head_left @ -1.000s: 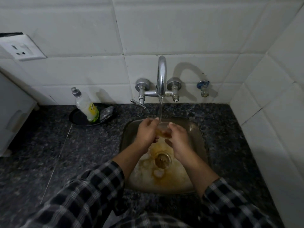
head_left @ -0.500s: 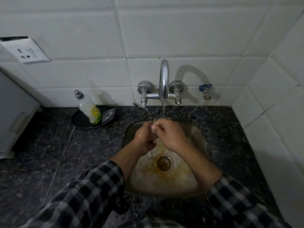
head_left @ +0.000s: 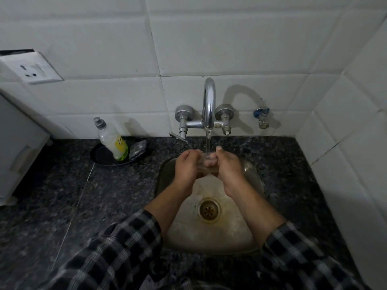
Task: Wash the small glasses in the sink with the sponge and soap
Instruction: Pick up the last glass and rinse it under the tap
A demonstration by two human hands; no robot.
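Head camera: the small clear glass (head_left: 202,164) is hard to make out, being transparent, but it sits between both hands over the back part of the stainless steel sink (head_left: 254,181), directly under the thin stream of water (head_left: 208,143) from the curved chrome tap (head_left: 209,105). The left hand (head_left: 187,167) and the right hand (head_left: 229,167) each curl their fingers round it from opposite sides. I judge it is held there so the water runs into or over it, a rinsing step. Nothing else shows in the basin, so there is free room around the brass-coloured drain (head_left: 209,209) to lower or tip the glass. The sink's back wall and the tap spout are close, so lifting it calls for care. The clear soap bottle with a yellow-green label (head_left: 112,139) and the dark grey sponge (head_left: 138,150) stand in a round black dish (head_left: 100,156) at the back edge of the black speckled granite counter (head_left: 62,195), left of the sink and well apart from the hands.
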